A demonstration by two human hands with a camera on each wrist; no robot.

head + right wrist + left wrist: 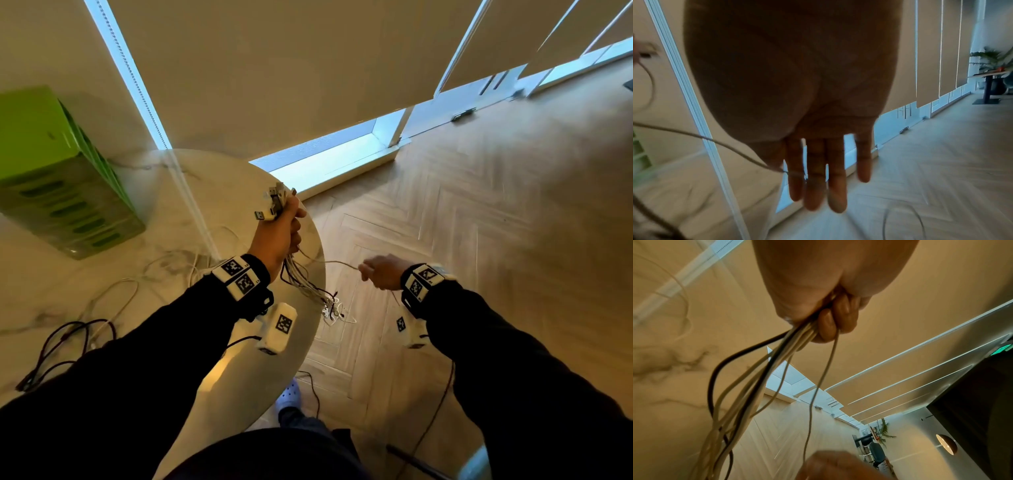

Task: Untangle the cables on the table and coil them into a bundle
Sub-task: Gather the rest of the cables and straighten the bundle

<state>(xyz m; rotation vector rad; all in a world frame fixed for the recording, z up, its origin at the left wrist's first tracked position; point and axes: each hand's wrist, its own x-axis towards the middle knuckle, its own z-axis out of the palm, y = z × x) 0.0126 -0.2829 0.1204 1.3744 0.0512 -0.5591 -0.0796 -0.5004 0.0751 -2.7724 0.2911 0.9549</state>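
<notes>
My left hand (279, 233) is raised over the round table's right edge and grips a bundle of cables (301, 277). Their USB plugs (274, 202) stick up out of the fist. Beneath it the white and black cables (748, 394) hang down, curled fingers (830, 321) wrapped round them. One thin white cable (335, 263) runs from that fist rightwards to my right hand (382, 270), held out over the floor. It reaches the hand beside the index finger (795, 175), where it looks pinched; the other fingers are straight and the thumb is hidden.
A marble table (219, 192) carries a green slotted box (58, 171) at back left, loose white cables (164, 263) and a dark cable (68, 339) at front left. The bundle's tangled ends (334, 308) dangle past the rim. Herringbone floor (479, 212) lies right; my shoe (289, 394) below.
</notes>
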